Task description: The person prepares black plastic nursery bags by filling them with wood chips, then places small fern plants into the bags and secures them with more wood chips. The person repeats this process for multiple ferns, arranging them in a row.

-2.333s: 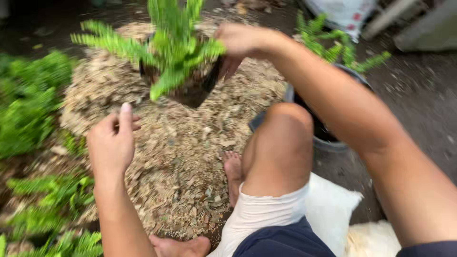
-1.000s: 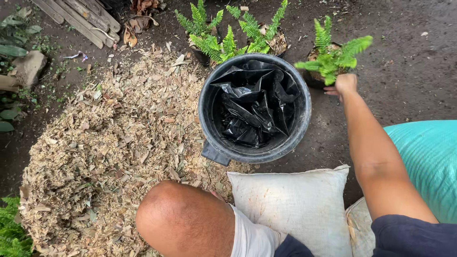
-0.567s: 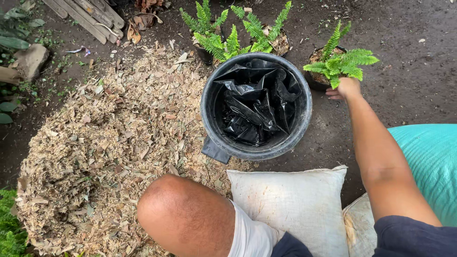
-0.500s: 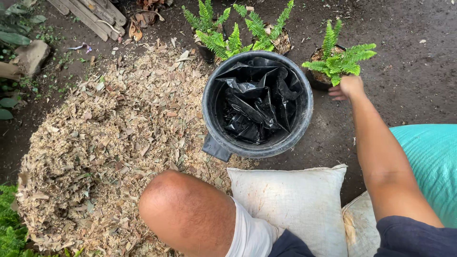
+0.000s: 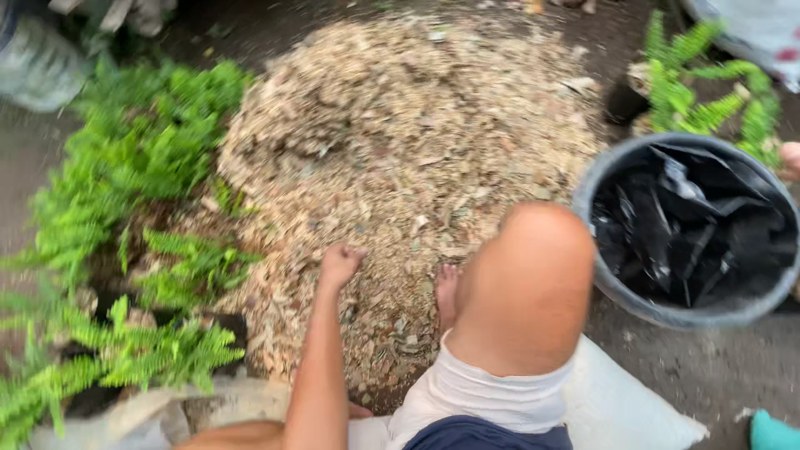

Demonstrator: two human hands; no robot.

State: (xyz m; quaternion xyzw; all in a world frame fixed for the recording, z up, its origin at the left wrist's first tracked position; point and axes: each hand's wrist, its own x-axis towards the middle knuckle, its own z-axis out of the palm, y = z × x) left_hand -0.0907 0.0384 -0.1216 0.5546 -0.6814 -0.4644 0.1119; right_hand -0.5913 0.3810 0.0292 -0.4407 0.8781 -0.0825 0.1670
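The left hand (image 5: 340, 265) was curled shut, knuckles down on the near side of the wood-chip pile (image 5: 400, 150), seemingly about to scoop; next it would need to open and dig in. The right hand (image 5: 790, 160) barely showed past the bucket's (image 5: 600, 283) far rim, grip impossible to tell. Ferns (image 5: 125, 167) stood along the pile's left edge.

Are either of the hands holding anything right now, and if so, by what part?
The left hand is curled loosely over the wood-chip pile; whether it grips any chips cannot be told. The right hand is mostly out of frame beside the bucket, so its hold is unclear.
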